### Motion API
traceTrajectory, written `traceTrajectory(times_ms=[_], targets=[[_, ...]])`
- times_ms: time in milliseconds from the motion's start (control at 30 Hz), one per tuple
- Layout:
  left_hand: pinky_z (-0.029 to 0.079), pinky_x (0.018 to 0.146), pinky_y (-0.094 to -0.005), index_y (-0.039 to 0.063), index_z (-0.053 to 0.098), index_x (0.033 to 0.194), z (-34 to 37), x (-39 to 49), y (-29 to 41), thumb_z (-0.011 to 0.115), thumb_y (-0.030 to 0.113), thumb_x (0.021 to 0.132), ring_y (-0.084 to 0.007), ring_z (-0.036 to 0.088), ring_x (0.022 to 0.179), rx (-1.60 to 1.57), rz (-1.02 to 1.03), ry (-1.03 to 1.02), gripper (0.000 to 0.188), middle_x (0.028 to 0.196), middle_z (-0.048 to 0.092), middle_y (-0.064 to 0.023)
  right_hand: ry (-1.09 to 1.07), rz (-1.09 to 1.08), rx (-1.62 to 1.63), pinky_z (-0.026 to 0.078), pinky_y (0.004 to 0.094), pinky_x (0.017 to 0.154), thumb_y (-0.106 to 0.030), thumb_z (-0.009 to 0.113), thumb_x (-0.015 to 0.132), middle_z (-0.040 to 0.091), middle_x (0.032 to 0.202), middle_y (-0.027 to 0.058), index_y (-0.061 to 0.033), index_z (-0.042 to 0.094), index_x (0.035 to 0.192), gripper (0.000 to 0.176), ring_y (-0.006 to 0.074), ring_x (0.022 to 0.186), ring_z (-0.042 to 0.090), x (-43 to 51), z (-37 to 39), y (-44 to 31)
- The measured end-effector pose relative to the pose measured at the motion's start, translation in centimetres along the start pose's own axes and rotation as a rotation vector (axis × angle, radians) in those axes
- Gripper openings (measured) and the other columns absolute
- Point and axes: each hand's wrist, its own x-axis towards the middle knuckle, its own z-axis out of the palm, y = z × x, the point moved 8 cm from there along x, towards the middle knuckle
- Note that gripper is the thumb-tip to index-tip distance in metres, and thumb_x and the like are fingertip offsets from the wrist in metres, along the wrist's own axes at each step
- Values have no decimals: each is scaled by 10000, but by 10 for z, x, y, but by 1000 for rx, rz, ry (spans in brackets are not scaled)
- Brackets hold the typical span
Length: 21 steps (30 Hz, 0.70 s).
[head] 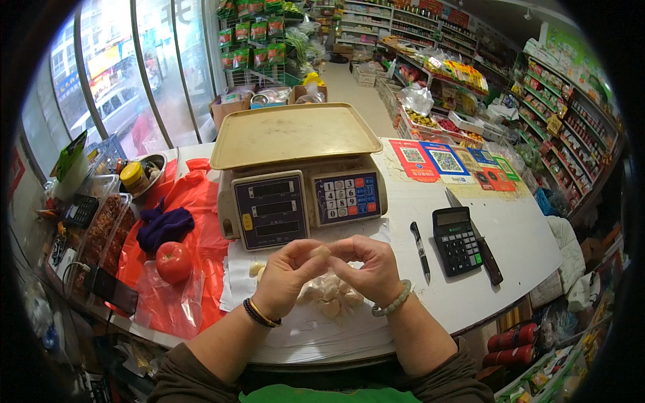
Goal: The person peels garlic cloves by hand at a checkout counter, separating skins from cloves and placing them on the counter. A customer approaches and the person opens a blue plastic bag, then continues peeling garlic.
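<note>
Between the thumbs and fingers of my left hand [284,274] and my right hand [370,269] is a small pale garlic clove [319,251]. Both hands meet at it, above the white papers on the counter. Under them lies a heap of garlic cloves and papery skins [330,297], partly covered by my fingers. A peeled clove [256,268] rests on the paper beside my left hand; another is half hidden behind that hand. Just beyond my fingers stands a price-computing scale [269,209] with a bare beige tray [297,133].
Right on the counter [403,312] are a pen [420,252], a calculator [451,242] partly over a kitchen knife [488,257], and code cards [446,161]. Left, red plastic bags [211,237] hold a tomato [174,262] and purple cloth [164,226], near a metal bowl [160,161].
</note>
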Motion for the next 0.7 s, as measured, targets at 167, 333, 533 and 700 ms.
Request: traceTrajectory(times_ms=[167, 333, 533, 700], targets=[[487, 838, -271, 17, 544, 1071, 6, -1, 6, 588, 78, 872, -120, 591, 920, 219, 93, -55, 213, 1042, 615, -94, 1, 5, -25, 535, 238, 642, -47, 666, 765, 670, 806, 119, 36, 667, 883, 144, 142, 713, 662, -1, -2, -1], [487, 797, -236, 22, 597, 1036, 7, -2, 10, 621, 89, 853, -96, 578, 877, 246, 138, -46, 196, 961, 604, -37, -13, 44, 16, 520, 202, 601, -21, 663, 757, 667, 731, 63, 33, 669, 806, 73, 86, 655, 633, -1, -5, -1], [481, 790, -218, 27, 642, 976, 8, -2, 18, 650, 72, 825, -94, 553, 867, 330, 237, -47, 158, 919, 536, -21, -30, 92, 115, 518, 192, 601, -28, 668, 763, 663, 721, 55, 30, 669, 798, 67, 77, 659, 630, -2, -5, 5], [467, 759, -215, 35, 658, 950, 5, -4, 21, 670, 95, 814, -85, 552, 829, 410, 251, -13, 149, 876, 558, -19, -49, 43, 56, 518, 191, 604, -37, 683, 766, 665, 732, 57, 28, 670, 812, 81, 75, 663, 629, 0, -6, 1]])
